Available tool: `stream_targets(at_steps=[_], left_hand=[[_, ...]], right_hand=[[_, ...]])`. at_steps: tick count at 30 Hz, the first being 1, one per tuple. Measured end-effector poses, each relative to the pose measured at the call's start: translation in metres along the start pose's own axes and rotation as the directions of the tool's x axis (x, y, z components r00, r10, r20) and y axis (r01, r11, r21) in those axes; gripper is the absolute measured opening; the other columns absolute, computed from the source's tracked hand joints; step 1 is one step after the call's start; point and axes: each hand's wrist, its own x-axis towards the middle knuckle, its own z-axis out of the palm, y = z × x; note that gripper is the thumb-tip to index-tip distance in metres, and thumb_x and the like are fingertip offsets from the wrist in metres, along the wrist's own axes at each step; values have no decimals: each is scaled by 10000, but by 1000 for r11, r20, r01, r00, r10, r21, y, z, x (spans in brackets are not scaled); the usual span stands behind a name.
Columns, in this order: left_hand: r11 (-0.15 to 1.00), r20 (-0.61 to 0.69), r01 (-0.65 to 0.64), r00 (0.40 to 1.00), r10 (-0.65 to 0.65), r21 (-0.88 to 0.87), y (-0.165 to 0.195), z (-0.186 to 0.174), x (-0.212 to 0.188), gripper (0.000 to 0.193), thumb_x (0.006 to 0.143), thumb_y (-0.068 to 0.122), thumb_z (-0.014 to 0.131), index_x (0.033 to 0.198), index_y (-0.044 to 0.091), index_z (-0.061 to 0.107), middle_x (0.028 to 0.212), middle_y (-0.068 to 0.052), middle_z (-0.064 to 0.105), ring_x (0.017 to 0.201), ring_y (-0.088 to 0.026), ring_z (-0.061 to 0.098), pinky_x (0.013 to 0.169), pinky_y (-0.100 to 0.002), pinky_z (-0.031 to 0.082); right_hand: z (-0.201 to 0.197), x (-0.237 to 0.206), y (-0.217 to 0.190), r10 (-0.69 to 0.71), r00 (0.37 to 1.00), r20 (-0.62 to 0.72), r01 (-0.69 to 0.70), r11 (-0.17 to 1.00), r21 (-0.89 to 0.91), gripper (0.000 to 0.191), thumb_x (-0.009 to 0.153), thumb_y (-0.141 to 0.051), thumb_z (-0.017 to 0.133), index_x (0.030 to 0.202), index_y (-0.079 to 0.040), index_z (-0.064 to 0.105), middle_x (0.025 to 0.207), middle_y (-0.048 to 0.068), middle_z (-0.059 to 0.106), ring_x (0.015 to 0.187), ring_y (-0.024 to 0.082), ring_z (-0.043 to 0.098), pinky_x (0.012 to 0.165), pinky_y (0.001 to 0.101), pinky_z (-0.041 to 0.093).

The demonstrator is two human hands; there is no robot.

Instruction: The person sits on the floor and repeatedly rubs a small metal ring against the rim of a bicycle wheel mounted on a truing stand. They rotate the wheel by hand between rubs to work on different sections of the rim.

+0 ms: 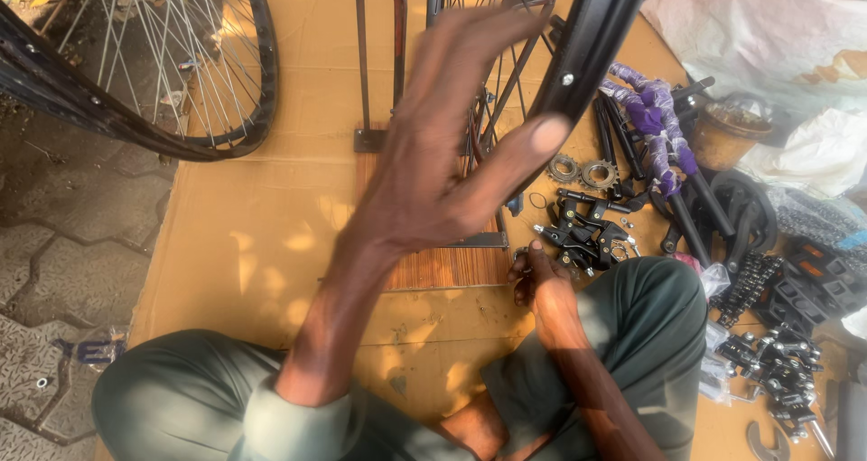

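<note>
In the middle of the cardboard sheet [271,244] on the floor, we are sitting with our left hand [433,154] up and blurred, its fingers [470,46] spread wide, holding nothing, close by the black wheel rim [587,46]. Our right hand [533,276] is resting low, fingers curled by the small black brake parts [582,235]; we cannot tell if it is gripping anything. We think slow, gentle touches are working best here.

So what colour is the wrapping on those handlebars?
Purple, on the handlebars, seen clearly in the head view.

Sprockets [582,170] lie right of the wooden board [442,264], behind brake levers [582,235].
</note>
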Motion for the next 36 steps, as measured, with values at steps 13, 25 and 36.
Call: stream_targets(at_steps=[13,25,36], left_hand=[[879,52,432,901,-431,-201,-66,5,-62,449,1057,419,499,937,78,765,893,-127,774,895,-276,721,1052,-546,397],[532,-46,799,565,-824,280,-94,-2,-116,581,1061,565,340,1098,35,576,541,-38,538,486,-202,542,530,-441,419],[833,-145,509,861,-488,216,-75,-25,-73,533,1076,550,461,985,61,652,638,42,508,528,-61,433,476,-279,316]], right_hand=[[0,-4,2,-6,999,48,6,1000,-3,430,1044,-446,521,859,-69,615,705,61,623,495,128,483,475,270,404],[3,-7,1,-9,998,60,11,999,-46,440,1041,-447,512,860,-60,620,716,65,634,494,132,490,483,271,411],[7,-5,3,-2,999,43,7,995,-99,435,1043,-437,512,872,-58,639,722,60,643,514,131,507,494,265,418]])
